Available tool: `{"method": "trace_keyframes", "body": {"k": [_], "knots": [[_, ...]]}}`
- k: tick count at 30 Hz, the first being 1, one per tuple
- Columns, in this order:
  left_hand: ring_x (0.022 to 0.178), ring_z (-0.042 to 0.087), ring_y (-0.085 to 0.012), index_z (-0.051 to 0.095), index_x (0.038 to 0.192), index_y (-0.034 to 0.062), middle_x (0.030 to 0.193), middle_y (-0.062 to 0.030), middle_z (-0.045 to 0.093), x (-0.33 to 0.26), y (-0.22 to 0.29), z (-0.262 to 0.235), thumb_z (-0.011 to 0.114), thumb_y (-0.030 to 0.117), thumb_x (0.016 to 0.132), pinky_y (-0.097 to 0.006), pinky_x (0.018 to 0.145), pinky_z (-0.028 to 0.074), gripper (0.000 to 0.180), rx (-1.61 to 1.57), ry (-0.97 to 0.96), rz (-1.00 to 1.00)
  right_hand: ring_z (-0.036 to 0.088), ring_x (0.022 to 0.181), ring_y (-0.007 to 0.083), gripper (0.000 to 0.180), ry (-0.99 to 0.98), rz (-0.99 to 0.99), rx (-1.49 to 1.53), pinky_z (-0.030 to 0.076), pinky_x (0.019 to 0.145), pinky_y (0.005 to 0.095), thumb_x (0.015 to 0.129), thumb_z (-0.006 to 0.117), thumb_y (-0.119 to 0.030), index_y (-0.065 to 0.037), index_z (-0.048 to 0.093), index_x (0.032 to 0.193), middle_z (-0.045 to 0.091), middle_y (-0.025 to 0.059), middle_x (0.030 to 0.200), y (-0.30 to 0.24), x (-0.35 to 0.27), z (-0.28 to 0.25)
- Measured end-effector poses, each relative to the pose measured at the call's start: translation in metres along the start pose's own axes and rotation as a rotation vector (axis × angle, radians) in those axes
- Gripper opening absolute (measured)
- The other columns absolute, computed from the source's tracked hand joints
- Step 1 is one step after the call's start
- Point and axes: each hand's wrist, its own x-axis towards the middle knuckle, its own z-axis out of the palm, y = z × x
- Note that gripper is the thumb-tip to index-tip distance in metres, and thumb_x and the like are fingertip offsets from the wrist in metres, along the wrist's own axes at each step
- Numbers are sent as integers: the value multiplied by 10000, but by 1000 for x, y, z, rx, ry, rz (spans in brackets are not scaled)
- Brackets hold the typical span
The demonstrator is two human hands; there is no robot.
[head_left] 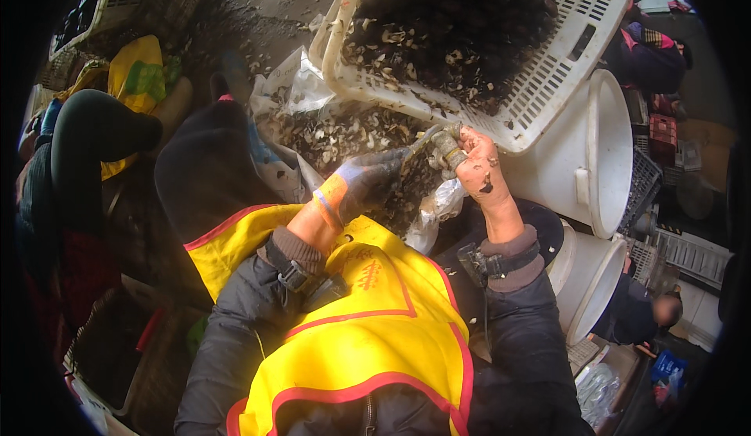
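Big white slotted crate [563,52], far centre-right, tipped toward the person, approx. half full of dark shellfish [461,21] w/ pale broken bits mixed in. So most of the stock looks unworked, judging by the load in there.

Below its near rim, a heap of shell debris [344,135] spread over the ground and over crumpled plastic sheet [301,84], a fair amount, which suggests a good batch is already opened or cleaned. Can't tell where finished pieces go; none visible as such.

Right of centre: two white buckets [606,154], lying on their sides, one larger and farther, one smaller and nearer. Contents not visible.

Yellow apron w/ red trim [368,318] fills the near middle, over a dark jacket.

Left hand [371,181]: dark glove w/ orange cuff, fingers curled tight round a dark rough shell clump [415,170], just under the crate's near rim.

Right hand [473,162]: reddish, muddy glove, fist closed on a short tool handle [446,148], tip set against the clump. Blade itself too small to make out.

Judgement: mid-piece, one clump in work, crate far from done.

Another person's dark sleeve and striped cuff far right, by the crate's far corner; apart from these hands.
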Motion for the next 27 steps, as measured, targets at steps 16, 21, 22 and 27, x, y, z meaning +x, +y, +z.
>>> {"method": "trace_keyframes", "body": {"k": [16,21,22,27], "knots": [[639,527,-46,609,1320,66,923,5,673,22,-4,-33,651,129,933,-183,547,410,394,186,483,164,684,719,256,232,285,-176,-544,521,623,383,864,601,-155,-44,673,1054,705,139,848,13,144,-22],[943,648,-115,619,1289,-13,1160,-30,693,32,-22,-27,645,123,948,-231,820,510,368,156,226,91,652,882,374,295,215,238,-1077,512,769,401,805,629,-256,-14,652,973,674,189,938,14,209,0],[950,646,-111,619,1293,-6,1159,-22,691,31,-23,-27,642,127,952,-230,822,509,367,81,250,106,641,860,389,273,288,171,-1078,515,742,404,790,625,-269,-7,605,865,662,204,915,21,213,4],[987,640,-96,601,1326,16,1173,-21,683,31,-12,-21,635,148,959,-224,841,505,392,-15,266,156,612,792,408,246,281,2,-1055,499,687,434,765,621,-239,-2,565,799,634,211,850,64,219,-25]]}}
